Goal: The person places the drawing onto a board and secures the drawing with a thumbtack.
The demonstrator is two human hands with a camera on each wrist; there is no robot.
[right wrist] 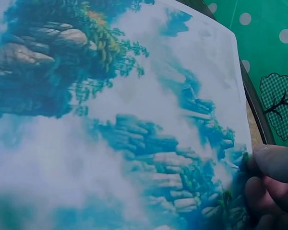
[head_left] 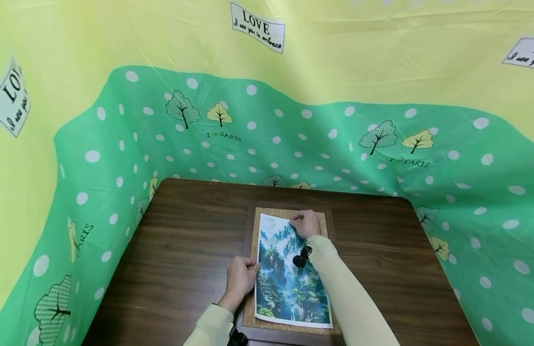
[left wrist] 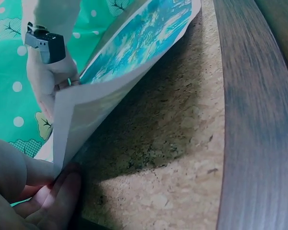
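Observation:
A printed landscape picture [head_left: 273, 283] of blue cliffs, trees and waterfalls lies over a cork board [head_left: 271, 211] with a dark frame. My left hand [head_left: 242, 276] pinches the sheet's left edge between thumb and fingers. In the left wrist view the paper [left wrist: 105, 98] bows up off the cork [left wrist: 182, 124], throwing a shadow on it. At the top edge, my right hand [head_left: 306, 224] pinches the sheet between thumb and fingers. The right wrist view shows those fingertips [right wrist: 274, 160] at the paper's white border. My right forearm covers part of the picture's right side.
The board rests on a dark wood-grain table [head_left: 184, 250]. Behind and beside it hangs a green and yellow curtain [head_left: 249, 125] with white dots and trees. Small black cameras sit on the right wrist [head_left: 302, 257] and left wrist [head_left: 237, 338].

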